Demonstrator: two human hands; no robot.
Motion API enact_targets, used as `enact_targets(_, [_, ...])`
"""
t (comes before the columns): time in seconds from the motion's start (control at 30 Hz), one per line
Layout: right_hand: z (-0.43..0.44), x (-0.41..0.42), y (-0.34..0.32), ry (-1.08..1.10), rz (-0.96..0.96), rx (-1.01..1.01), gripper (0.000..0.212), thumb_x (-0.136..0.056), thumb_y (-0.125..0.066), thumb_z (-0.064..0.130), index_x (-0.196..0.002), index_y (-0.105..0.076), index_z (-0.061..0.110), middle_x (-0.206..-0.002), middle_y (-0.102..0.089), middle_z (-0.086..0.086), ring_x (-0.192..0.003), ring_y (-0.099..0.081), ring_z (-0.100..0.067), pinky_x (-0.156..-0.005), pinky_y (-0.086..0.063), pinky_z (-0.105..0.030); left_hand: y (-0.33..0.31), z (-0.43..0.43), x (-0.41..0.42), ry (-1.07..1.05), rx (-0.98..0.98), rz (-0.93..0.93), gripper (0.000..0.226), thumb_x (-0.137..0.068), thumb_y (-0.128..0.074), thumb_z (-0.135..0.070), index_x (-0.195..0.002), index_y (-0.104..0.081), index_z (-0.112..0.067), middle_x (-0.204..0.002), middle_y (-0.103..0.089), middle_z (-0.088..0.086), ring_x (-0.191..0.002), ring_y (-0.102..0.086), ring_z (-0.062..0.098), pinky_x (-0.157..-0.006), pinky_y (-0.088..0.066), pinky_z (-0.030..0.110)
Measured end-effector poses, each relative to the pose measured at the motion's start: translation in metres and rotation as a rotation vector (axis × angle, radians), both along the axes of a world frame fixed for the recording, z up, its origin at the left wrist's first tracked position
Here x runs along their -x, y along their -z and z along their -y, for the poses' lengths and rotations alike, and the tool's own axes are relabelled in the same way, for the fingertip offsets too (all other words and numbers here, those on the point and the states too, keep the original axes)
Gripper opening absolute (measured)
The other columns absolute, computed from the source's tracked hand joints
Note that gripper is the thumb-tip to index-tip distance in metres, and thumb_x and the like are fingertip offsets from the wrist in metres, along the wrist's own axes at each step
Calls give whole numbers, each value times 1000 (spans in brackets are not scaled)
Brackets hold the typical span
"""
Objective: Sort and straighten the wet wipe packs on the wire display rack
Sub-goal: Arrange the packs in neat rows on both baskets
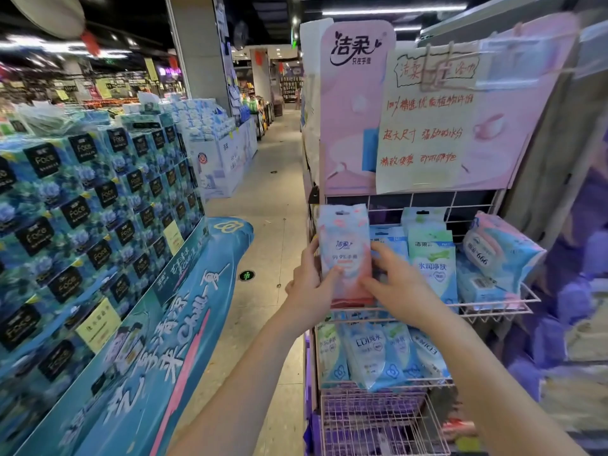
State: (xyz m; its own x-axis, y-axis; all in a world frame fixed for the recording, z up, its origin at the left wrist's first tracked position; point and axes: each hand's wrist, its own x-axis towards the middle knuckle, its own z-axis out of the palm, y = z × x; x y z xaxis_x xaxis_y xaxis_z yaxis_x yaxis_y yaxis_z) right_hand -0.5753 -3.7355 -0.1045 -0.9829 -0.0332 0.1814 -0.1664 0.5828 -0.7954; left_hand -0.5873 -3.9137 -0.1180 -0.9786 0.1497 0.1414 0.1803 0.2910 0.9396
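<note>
A pink-and-blue wet wipe pack point(345, 245) stands upright at the left end of the top basket of the pink wire display rack point(493, 307). My left hand point(309, 291) grips its left edge and my right hand point(394, 284) grips its right edge and lower front. Behind my right hand sits a blue pack point(390, 240). A green-and-blue pack point(432, 264) stands upright beside it. Two bulky packs point(500, 251) lie tilted at the right end. In the lower basket several blue and green packs point(371, 353) lean unevenly.
A pink brand board with a handwritten paper sign point(424, 126) rises above the rack. A lower wire basket point(378, 422) holds little. On the left stands a large blue display of tissue boxes point(98, 205). The tiled aisle floor point(273, 192) runs between them.
</note>
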Motion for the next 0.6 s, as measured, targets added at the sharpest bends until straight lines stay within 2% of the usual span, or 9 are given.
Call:
enact_targets(0.1, [3,-3,6,23,-45,-157,54,-96,-63,28,-142,-38,44,-131,-65,16,-106,-64,-7,-83,-50,-26,9,4,0,-38,42,33,70,-88,-53,-55,-149,-20,-48,-152,-48,3,-142,-45,30,-120,-33,55])
enact_targets(0.17, [3,-2,9,67,-87,-236,55,-93,-66,30,-141,-40,37,-129,-67,10,-109,-64,-17,-86,-50,-33,13,5,1,-55,129,-31,67,-92,-58,-48,-148,-21,-46,-147,-50,-3,-138,-43,25,-118,-30,49])
enact_targets(0.27, [5,-1,15,160,-128,-437,45,-89,-67,39,-129,-48,32,-117,-67,5,-101,-59,-22,-84,-40,-35,18,7,0,-116,287,-135,66,-94,-67,-36,-148,-28,-37,-138,-49,-15,-133,-40,21,-102,-23,36])
enact_targets(0.37, [11,-1,15,185,-145,-563,28,-92,-61,38,-118,-57,29,-112,-62,3,-113,-52,-21,-83,-23,-33,20,11,2,-189,421,-79,68,-90,-71,-43,-147,-37,-28,-143,-39,-2,-139,-32,27,-112,-26,40])
enact_targets(0.43, [12,-2,15,165,-164,-491,29,-93,-62,34,-121,-59,27,-111,-62,2,-116,-52,-22,-83,-24,-32,17,10,3,-198,434,-46,70,-89,-71,-47,-147,-39,-26,-145,-36,3,-142,-29,28,-115,-24,41])
enact_targets(0.5, [13,-9,20,163,-244,-194,40,-94,-64,28,-133,-58,21,-116,-63,0,-112,-56,-18,-87,-36,-29,14,6,2,-214,465,-56,71,-89,-70,-48,-149,-38,-26,-147,-36,4,-144,-29,29,-116,-23,42])
enact_targets(0.53, [13,-17,24,200,-355,-32,39,-95,-63,23,-133,-58,19,-116,-64,1,-108,-58,-13,-90,-42,-26,14,4,2,-220,479,-60,73,-90,-69,-49,-151,-37,-25,-149,-36,4,-146,-28,29,-117,-22,44])
enact_targets(0.6, [13,-39,40,326,-659,133,27,-93,-58,13,-120,-63,17,-104,-64,3,-96,-58,-2,-86,-44,-17,18,2,-3,-240,431,-46,81,-89,-66,-58,-155,-33,-26,-155,-36,1,-148,-26,27,-120,-21,47])
